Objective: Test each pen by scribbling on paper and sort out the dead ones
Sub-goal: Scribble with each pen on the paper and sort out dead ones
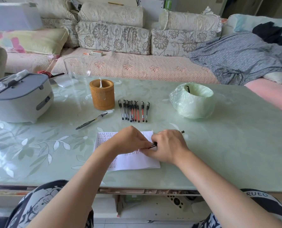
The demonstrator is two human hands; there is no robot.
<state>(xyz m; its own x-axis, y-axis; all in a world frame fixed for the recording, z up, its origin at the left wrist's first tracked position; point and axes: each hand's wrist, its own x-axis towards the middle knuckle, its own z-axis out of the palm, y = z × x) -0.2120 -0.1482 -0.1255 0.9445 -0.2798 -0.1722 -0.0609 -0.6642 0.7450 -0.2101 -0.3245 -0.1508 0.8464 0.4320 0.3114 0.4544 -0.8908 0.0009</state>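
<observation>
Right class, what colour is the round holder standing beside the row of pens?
The holder is orange-brown, like bamboo; the head view shows it.

**Red 正 on the paper, "RUEO" on the clothing**

The white paper (135, 162) carries rows of small red handwritten characters, each reading 正. They repeat along the top edge, down the left side and in a short row near the middle. The left hand (128, 140) and right hand (168, 145) cover the rest. On the black-and-white printed garment (258, 194) at the lower right, white capitals read "RUEO"; whether other letters precede them cannot be told. The labels on the row of pens (133, 111), the badge on the grey-and-white appliance (22, 99) and the print on the small box (97, 53) on the sofa are too small to read
</observation>
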